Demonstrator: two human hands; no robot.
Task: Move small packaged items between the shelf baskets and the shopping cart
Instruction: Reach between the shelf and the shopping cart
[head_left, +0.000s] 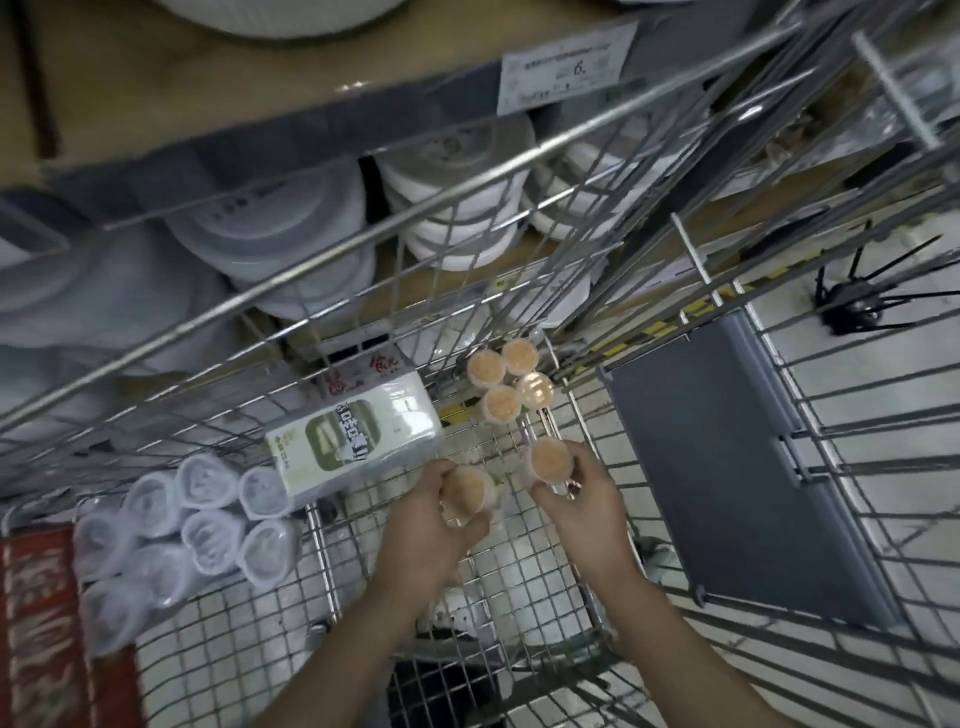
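Hands in cart, left hand and right hand gripping upright cups

The white price tag on the shelf edge shows a large "6."; its small print is blurred. The characters on the green-and-white package are not readable.

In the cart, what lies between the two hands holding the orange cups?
Only bare cart wire mesh lies between the left hand and right hand, seen in the head view.
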